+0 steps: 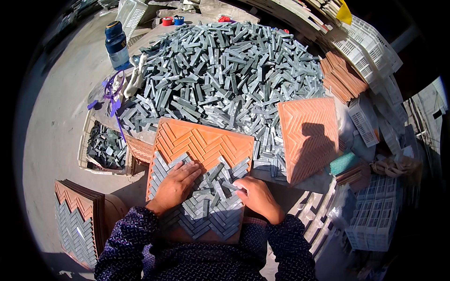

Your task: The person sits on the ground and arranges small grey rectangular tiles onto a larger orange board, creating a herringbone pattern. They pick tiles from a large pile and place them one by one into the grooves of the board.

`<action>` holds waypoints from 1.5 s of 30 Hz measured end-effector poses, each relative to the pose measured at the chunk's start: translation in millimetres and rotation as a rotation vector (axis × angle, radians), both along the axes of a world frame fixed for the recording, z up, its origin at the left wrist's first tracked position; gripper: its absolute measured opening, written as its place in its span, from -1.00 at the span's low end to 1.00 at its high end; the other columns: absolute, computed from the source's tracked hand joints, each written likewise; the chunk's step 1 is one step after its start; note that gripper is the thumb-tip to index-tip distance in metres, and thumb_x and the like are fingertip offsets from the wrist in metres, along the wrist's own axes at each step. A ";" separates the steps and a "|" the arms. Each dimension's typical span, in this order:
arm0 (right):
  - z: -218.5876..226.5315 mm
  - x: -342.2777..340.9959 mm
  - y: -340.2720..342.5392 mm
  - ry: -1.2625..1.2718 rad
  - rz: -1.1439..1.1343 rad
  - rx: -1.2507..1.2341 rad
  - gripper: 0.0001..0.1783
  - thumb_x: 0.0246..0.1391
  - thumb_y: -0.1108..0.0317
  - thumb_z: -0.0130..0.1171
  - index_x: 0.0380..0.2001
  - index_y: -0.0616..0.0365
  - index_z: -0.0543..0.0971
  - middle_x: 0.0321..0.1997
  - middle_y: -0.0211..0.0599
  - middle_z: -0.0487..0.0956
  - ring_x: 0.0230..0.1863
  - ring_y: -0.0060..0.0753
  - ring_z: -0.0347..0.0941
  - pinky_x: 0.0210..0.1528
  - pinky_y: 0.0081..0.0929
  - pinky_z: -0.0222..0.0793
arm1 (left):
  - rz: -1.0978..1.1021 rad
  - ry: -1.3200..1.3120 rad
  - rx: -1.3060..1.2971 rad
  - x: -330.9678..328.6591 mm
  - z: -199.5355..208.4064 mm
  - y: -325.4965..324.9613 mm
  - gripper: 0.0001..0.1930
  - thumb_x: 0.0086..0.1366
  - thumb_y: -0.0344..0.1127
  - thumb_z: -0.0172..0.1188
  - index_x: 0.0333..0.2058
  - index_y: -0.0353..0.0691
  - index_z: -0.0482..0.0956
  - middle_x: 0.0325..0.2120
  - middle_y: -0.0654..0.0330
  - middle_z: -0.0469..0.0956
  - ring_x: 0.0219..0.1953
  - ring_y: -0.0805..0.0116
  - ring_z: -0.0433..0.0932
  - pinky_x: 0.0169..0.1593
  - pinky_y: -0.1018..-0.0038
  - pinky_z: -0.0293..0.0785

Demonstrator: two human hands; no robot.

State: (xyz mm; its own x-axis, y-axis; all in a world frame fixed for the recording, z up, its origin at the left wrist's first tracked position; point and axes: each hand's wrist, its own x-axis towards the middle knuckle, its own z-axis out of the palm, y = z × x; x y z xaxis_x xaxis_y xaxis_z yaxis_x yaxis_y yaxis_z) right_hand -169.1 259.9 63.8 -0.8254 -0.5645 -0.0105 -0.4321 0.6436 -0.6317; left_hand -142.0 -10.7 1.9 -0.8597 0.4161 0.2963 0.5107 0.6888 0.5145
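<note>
An orange herringbone-grooved mould tray leans in front of me. Grey stone strips fill many grooves in its lower and middle part, while the upper grooves show bare orange. Several loose strips lie crosswise on top of the laid ones. My left hand rests on the left side of the tray, fingers stretched out over the strips. At the right edge, my right hand is closed, thumb and forefinger pinched at the end of a grey stone strip. Its other fingers are curled under, partly hidden.
Beyond the tray rises a large heap of grey strips. Another orange mould stands at right. Filled moulds stack at lower left, near a crate of dark pieces. A blue bottle and white crates stand around.
</note>
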 end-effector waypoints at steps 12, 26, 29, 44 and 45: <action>-43.8 -49.9 -34.7 0.407 -0.226 -0.048 -0.78 -0.08 0.49 0.24 -0.28 0.20 0.54 -0.30 -0.13 0.54 -0.32 0.04 0.48 -0.28 -0.22 0.42 | -0.017 -0.006 0.009 -2.3 3.4 1.5 -0.59 0.19 -0.44 0.06 0.05 -0.26 0.44 0.07 0.08 0.41 0.20 0.13 0.32 0.27 0.15 0.16; -47.2 -49.7 -34.8 0.232 -0.342 -0.038 -0.80 -0.13 0.50 0.28 -0.35 0.20 0.55 -0.39 -0.05 0.57 -0.35 0.01 0.52 -0.36 -0.27 0.41 | -0.025 -0.007 0.012 -2.2 -3.2 0.0 -0.52 0.12 -0.45 0.08 0.09 -0.24 0.42 0.10 0.09 0.39 0.21 0.13 0.31 0.28 0.15 0.14; -49.9 -51.3 -40.9 0.329 -0.328 -0.037 -0.81 -0.12 0.49 0.29 -0.36 0.20 0.56 -0.39 -0.05 0.58 -0.35 -0.03 0.54 -0.35 -0.31 0.43 | -0.028 -0.003 -0.011 -1.8 -2.4 -0.9 -0.51 0.12 -0.44 0.08 0.09 -0.26 0.41 0.11 0.08 0.38 0.22 0.14 0.29 0.29 0.16 0.13; -44.9 -3.8 -15.1 -0.114 -0.320 -0.121 -0.74 -0.07 0.31 0.30 -0.38 0.23 0.48 -0.52 -0.19 0.56 -0.47 -0.21 0.52 -0.42 -0.33 0.38 | -0.011 0.002 0.037 -0.6 -1.5 0.2 -0.54 0.14 -0.48 0.09 0.07 -0.24 0.44 0.10 0.12 0.41 0.22 0.15 0.31 0.27 0.13 0.14; -46.4 -6.2 -12.6 -0.162 -0.329 -0.228 -0.75 -0.05 0.32 0.27 -0.37 0.24 0.49 -0.52 -0.21 0.56 -0.48 -0.27 0.52 -0.43 -0.35 0.37 | -0.012 -0.001 0.043 -0.7 -1.1 0.5 -0.54 0.14 -0.48 0.09 0.07 -0.23 0.44 0.09 0.12 0.41 0.22 0.15 0.31 0.27 0.13 0.14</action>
State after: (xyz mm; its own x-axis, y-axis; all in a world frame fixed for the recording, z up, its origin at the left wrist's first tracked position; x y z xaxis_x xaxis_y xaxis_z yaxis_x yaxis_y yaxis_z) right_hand -175.3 247.3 17.5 -0.9597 -0.2745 -0.0604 -0.1107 0.5668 -0.8164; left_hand -142.8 -10.2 0.8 -0.8550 0.4133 0.3134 0.5184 0.6595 0.5443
